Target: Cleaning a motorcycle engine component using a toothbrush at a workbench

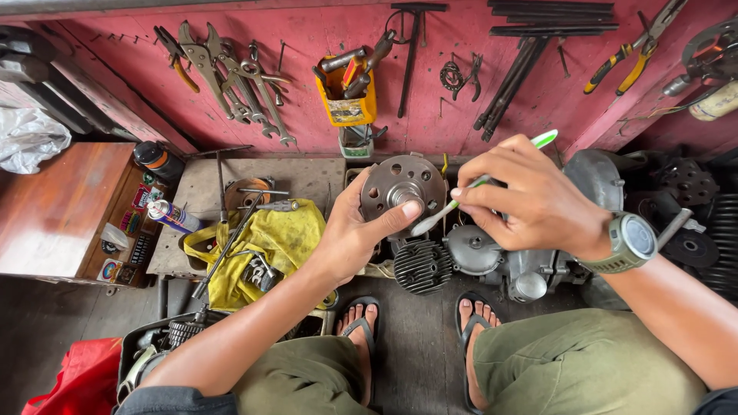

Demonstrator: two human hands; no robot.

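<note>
Left hand (355,230) gripped round metal engine disc (401,187) w/ thumb on hub; right hand (530,201) pinched green-white toothbrush (477,184) vs. it.

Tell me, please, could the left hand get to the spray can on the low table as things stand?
Probably not at once. The left hand is gripping the round metal disc, so it would have to put that down first. Otherwise the way to the spray can looks open, over the yellow cloth.
</note>
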